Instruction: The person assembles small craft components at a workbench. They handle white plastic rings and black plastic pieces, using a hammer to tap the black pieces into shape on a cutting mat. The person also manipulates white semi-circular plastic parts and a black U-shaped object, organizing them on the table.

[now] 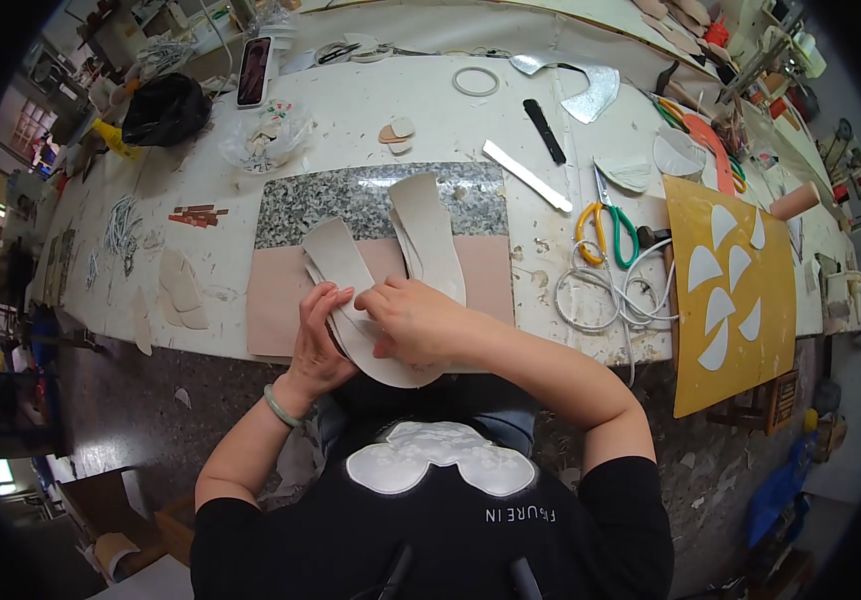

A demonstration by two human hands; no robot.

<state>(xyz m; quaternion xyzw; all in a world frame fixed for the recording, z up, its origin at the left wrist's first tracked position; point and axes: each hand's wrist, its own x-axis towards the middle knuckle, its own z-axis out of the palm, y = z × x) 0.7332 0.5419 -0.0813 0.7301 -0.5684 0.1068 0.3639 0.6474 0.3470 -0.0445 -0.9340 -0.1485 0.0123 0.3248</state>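
Note:
A pale, U-shaped shoe upper piece (431,225) spans the near table edge, its two arms pointing away from me and its curved end toward my body. More layers show along the inner edges of both arms. My left hand (319,338) is closed around the outer left side, thumb on top. Over the middle lies my right hand (416,318), fingers bent and pressed against the inner edge of the left arm; whether they hold anything small is hidden. Beneath are a pink-beige sheet (281,300) and a speckled grey stone slab (301,205).
Right of the slab lie scissors (606,215) with yellow and green handles and a coiled white cable (591,310). A yellow board (731,300) with white cut pieces overhangs the table edge. Farther back are a phone (255,72), a plastic bag of scraps (266,135) and a black brush-like strip (545,131).

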